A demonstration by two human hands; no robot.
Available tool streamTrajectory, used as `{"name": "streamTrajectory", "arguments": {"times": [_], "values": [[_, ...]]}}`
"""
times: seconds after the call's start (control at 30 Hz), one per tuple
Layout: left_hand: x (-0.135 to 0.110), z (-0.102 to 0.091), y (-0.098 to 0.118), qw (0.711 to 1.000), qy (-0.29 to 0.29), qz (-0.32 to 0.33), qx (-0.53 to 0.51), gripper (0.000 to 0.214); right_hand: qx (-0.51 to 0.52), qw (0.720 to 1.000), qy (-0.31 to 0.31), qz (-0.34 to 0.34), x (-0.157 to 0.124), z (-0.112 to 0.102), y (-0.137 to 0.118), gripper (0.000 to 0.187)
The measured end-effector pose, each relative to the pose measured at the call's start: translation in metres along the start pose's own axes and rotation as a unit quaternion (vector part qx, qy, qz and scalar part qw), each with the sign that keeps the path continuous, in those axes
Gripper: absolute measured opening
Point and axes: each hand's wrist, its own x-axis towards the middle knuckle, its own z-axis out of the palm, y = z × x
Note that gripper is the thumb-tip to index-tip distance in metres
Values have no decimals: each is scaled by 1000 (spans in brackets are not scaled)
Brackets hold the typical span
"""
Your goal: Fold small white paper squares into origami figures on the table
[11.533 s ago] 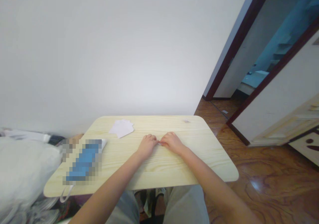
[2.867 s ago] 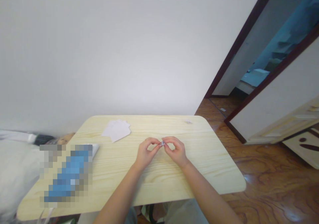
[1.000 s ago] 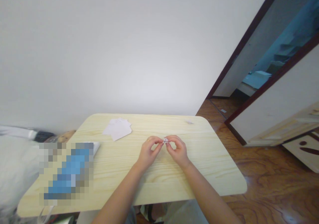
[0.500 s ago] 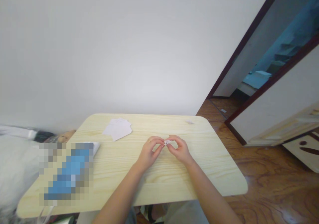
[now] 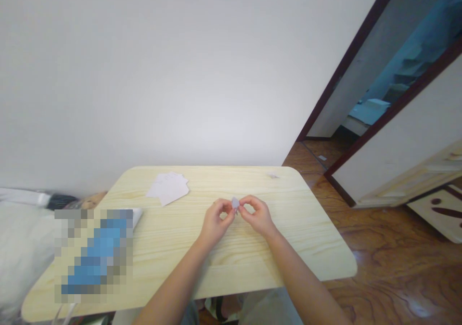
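Just above the middle of the wooden table [image 5: 173,253], a small folded piece of white paper [image 5: 235,202] is pinched between both hands. My left hand [image 5: 217,218] grips its left side between thumb and fingertips. From the right, my right hand [image 5: 257,214] pinches the other side, also with thumb and fingers closed. The fingertips nearly meet and cover part of the paper, so its exact folds are too small to make out. Several white paper sheets [image 5: 169,188] lie overlapping at the table's far left.
A small folded paper piece [image 5: 273,175] rests near the far right corner. A blurred-out blue-screened device [image 5: 101,250] with a white cable [image 5: 67,313] lies at the left. A white wall [image 5: 216,74] stands behind the table; a doorway [image 5: 361,98] opens at right.
The paper between my fingers has turned, so a flat, pale face now points up. Both hands have shifted slightly left, still pinching it.
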Motion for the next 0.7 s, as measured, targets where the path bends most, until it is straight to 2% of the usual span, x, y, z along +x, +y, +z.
{"name": "streamTrajectory", "arguments": {"times": [0.13,0.27,0.47,0.6,0.7], "values": [[-1,3,-3,998,13,-52,-17,13,-11,1000,17,22,1,3,1,3],[0,2,-1,998,12,-61,-18,20,-19,998,27,48,1,4,2,2],[2,-1,-2,991,20,-129,-28,23,-35,998,3,59,2,3,-4,5],[3,-1,-4,985,10,-158,-73,22,-40,998,5,57,2,2,-4,6],[3,0,-5,978,27,-171,-118,25,-12,997,5,72,2,4,0,7]]}}
